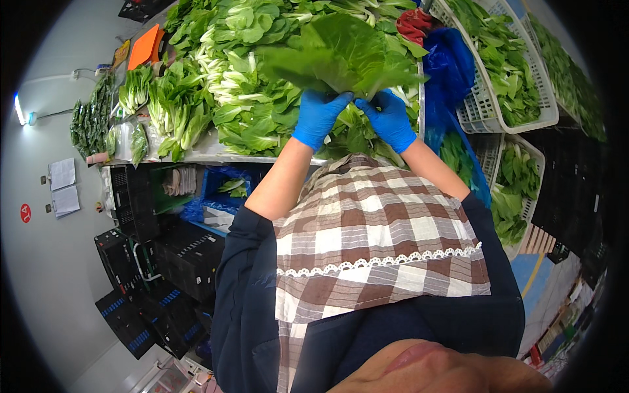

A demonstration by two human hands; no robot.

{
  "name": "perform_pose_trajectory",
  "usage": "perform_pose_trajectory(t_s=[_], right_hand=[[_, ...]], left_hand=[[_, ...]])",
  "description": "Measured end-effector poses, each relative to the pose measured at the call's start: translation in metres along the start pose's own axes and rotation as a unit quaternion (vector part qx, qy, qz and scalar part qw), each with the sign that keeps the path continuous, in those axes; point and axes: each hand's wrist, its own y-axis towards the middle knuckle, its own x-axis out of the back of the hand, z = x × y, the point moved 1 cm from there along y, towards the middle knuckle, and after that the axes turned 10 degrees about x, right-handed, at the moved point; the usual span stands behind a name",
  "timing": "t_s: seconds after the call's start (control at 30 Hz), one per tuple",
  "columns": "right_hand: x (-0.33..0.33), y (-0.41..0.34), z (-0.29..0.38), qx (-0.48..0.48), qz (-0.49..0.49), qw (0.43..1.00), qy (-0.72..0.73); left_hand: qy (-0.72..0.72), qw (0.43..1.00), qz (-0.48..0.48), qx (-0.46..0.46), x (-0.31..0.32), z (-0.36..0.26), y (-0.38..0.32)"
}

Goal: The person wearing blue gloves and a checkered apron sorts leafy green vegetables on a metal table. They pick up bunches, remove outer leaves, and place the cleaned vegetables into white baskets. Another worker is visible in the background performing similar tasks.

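In blue gloves, my left hand [318,117] and my right hand [390,120] grip a large bunch of leafy greens [346,51] from both sides at its lower end. Its broad leaves fan out away from me, their edges blurred. The stem end is mostly hidden by my fingers. Under and around it, a heap of pale-stemmed greens [226,73], probably bok choy, covers much of a metal-edged table [196,152]. Loose leaves [356,128] lie between my wrists, close to my checked apron [378,211].
White plastic crates [533,128] of greens stand at the right, with a blue plastic bag [449,61] against the table edge. An orange object [145,46] sits at the back left. Black crates [182,260] are stacked at lower left, near a blue bin [226,179] under the table.
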Motion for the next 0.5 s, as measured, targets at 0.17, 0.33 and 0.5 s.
perform_pose_trajectory(t_s=[0.17,0.33,0.5], right_hand=[[0.011,-0.012,0.007,-0.164,-0.06,0.909,0.378],[0.022,-0.006,0.01,-0.272,0.045,0.846,0.456],[0.01,-0.014,0.015,-0.208,-0.053,0.905,0.366]], left_hand=[[0.009,0.992,0.03,0.121,0.004,-0.01,0.0],[-0.111,0.981,0.134,0.085,0.011,0.001,0.008],[-0.052,0.982,0.134,0.12,0.015,0.004,0.004]])
